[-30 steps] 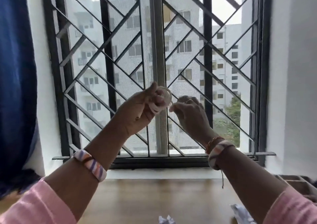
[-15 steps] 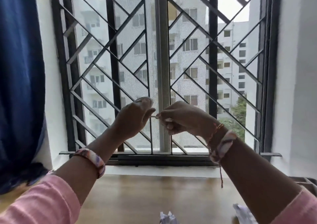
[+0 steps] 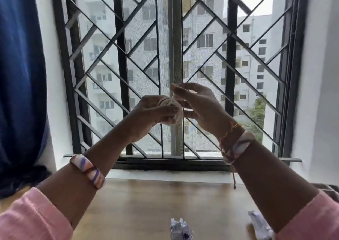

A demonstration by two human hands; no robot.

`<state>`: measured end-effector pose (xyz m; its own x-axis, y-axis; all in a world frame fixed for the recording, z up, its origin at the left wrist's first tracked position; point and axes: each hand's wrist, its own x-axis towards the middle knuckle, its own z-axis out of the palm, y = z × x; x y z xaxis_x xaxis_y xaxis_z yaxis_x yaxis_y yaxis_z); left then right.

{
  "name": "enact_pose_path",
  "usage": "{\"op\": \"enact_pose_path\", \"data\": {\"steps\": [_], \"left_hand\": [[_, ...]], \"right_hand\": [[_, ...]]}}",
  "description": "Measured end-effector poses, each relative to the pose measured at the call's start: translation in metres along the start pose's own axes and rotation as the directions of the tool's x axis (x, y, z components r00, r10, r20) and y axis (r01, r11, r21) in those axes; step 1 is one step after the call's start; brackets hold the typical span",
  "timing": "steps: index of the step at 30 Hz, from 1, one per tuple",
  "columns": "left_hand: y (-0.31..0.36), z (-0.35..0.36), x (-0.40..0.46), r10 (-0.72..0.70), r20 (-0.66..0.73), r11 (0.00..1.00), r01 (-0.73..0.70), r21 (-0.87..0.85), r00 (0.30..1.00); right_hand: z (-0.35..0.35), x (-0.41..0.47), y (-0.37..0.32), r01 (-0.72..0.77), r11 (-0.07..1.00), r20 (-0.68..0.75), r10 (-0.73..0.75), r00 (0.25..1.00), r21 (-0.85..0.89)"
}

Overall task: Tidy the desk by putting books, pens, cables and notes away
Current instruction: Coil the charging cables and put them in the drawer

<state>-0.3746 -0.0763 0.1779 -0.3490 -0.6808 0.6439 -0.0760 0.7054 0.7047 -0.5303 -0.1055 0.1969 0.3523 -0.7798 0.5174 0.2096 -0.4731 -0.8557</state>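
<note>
Both hands now higher: left hand point(image 3: 152, 111) grips coiled cable point(image 3: 172, 109), right hand point(image 3: 198, 105) pinches its end

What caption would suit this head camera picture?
Left hand grips a coiled white cable while the right hand pinches its end, above the desk.

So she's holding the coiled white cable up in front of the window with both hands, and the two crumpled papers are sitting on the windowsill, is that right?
Not quite. The crumpled papers lie on the wooden desk, not on the windowsill, as the head view shows. The rest holds: the left hand grips the coiled white cable and the right hand pinches its end, both raised before the window.
</note>
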Motion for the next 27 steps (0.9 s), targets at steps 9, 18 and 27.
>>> {"op": "enact_pose_path", "data": {"steps": [9,18,27], "left_hand": [[-0.005,0.006,0.006,0.035,-0.112,0.996,-0.044,-0.077,0.993],[-0.011,0.0,-0.005,-0.04,0.155,0.975,0.073,-0.211,0.987],[-0.019,-0.006,0.001,-0.056,0.053,0.998,0.057,-0.004,0.997]], "right_hand": [[0.009,-0.01,0.018,0.043,0.999,0.294,-0.041,0.955,0.001],[-0.019,-0.013,0.024,-0.013,0.996,0.572,-0.039,0.819,0.087],[-0.006,-0.016,0.016,0.114,0.943,0.229,-0.042,0.973,-0.313]]}}
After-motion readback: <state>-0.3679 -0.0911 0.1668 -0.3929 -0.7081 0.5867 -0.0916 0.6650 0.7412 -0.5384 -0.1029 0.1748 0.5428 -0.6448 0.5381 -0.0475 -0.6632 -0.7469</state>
